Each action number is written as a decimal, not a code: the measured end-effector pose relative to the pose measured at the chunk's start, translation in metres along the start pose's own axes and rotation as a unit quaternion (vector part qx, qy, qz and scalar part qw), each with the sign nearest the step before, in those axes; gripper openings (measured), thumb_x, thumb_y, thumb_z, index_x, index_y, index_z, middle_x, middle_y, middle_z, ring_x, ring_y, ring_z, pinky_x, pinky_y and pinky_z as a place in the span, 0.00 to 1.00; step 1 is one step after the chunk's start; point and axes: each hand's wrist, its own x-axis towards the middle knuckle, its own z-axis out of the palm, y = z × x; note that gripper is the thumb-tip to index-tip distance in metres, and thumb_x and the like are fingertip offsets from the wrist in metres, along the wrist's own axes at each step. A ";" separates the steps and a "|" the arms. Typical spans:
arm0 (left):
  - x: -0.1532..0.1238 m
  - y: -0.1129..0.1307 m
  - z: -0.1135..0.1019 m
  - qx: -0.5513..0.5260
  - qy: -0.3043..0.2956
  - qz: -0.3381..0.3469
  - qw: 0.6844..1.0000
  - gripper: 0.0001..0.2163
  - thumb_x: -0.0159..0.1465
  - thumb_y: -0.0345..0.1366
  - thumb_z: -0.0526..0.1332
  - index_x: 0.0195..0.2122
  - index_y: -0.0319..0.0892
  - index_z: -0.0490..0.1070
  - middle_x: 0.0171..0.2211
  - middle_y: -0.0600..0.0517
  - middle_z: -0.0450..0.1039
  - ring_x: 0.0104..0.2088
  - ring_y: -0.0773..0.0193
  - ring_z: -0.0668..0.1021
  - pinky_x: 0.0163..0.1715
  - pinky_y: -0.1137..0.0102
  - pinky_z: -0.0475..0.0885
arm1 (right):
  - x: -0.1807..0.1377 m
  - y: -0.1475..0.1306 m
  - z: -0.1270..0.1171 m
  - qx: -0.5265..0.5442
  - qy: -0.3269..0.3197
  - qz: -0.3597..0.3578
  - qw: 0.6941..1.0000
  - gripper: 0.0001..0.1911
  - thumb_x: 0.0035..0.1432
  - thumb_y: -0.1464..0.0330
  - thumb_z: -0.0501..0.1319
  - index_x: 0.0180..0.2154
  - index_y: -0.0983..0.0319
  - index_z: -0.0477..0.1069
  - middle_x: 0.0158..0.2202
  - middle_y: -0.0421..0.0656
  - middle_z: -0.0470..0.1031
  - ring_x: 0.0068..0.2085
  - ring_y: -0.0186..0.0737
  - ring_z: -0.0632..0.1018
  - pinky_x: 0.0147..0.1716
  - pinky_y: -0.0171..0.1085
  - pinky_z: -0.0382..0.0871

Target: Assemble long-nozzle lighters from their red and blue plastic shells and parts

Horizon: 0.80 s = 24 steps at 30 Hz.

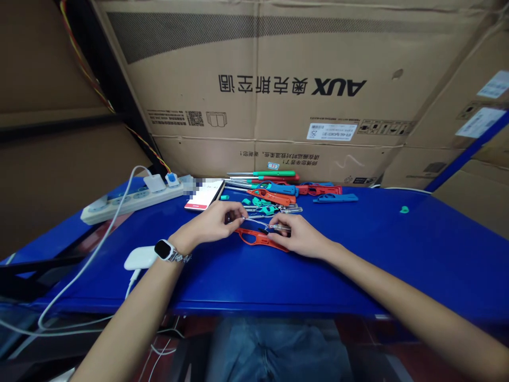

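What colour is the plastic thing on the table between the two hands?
The plastic piece is orange-red; the head view shows it.

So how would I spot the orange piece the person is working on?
Find the blue table in front of the big cardboard box. At its middle the left hand and right hand meet, and the orange piece lies flat between them. The other coloured pieces are heaped farther back; this one lies alone, nearest the person.
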 end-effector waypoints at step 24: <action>0.000 -0.002 -0.001 0.004 -0.019 -0.001 1.000 0.09 0.61 0.37 0.59 0.37 0.40 0.77 0.30 0.50 0.77 0.29 0.64 0.76 0.30 0.71 0.70 | 0.008 0.003 0.009 -0.029 0.002 -0.012 1.000 0.10 0.58 0.64 0.63 0.32 0.63 0.77 0.20 0.37 0.71 0.22 0.31 0.67 0.24 0.31 0.56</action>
